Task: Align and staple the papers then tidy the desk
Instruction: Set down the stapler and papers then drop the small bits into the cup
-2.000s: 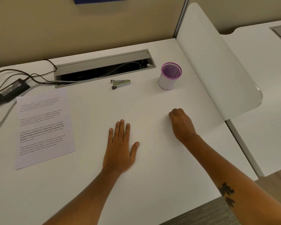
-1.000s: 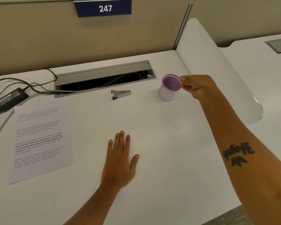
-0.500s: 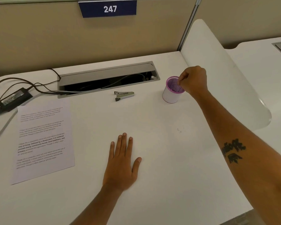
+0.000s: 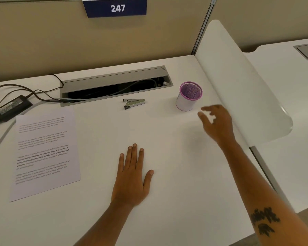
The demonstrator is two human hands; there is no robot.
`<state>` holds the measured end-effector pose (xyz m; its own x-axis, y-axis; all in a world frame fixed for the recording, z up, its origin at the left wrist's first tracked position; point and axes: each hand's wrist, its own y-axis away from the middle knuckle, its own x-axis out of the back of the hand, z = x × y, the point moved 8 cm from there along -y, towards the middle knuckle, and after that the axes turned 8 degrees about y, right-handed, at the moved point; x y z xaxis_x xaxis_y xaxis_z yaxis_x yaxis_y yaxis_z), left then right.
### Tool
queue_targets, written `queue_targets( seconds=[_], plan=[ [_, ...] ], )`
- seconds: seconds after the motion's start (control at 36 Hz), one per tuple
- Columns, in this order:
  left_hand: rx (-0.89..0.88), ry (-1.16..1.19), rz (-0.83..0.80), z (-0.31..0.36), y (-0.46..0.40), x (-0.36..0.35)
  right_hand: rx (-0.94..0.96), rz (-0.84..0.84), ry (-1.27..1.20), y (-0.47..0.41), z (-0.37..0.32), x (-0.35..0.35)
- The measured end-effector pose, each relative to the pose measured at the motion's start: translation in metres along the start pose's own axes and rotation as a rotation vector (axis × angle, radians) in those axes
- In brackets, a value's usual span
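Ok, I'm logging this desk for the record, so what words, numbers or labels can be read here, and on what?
"247": white digits on the blue sign on the partition.
Paper: printed paragraphs, one partly bold, too small and blurred to quote.
Adapter: a pale label, unreadable.
Tattoo on the right forearm: dark marks, not legible as words.
Stapler and cup: no text seen.
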<state>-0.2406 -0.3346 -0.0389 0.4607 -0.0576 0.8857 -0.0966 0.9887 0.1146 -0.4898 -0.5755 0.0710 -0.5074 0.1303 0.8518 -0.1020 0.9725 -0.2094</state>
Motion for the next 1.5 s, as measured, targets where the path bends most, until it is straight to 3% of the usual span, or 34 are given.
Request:
queue_targets(
  seconds=[0.25, 0.47, 0.67, 0.92, 1.11, 1.5],
  plan=[
    [0.004, -0.001, 0.004, -0.001, 0.0, 0.0, -0.003, -0.368, 0.543, 0.102, 0.056, -0.048],
    [0.005, -0.001, 0.015, -0.003, 0.0, -0.002, 0.065, -0.435, 0.532, 0.117, 0.036, -0.069],
    [0.0, -0.003, 0.015, -0.002, 0.0, -0.002, -0.13, -0.363, 0.501, 0.132, 0.046, -0.063],
    [-0.001, 0.002, 0.017, -0.002, 0.0, -0.003, -0.105, -0.385, 0.458, 0.123, 0.033, -0.078],
    [0.001, 0.009, 0.021, -0.002, 0.001, -0.003, -0.127, -0.037, 0.16, 0.1, 0.048, -0.045],
    [-0.005, -0.006, 0.028, -0.002, 0.0, -0.003, -0.106, -0.081, 0.118, 0.077, 0.045, -0.049]
  ],
)
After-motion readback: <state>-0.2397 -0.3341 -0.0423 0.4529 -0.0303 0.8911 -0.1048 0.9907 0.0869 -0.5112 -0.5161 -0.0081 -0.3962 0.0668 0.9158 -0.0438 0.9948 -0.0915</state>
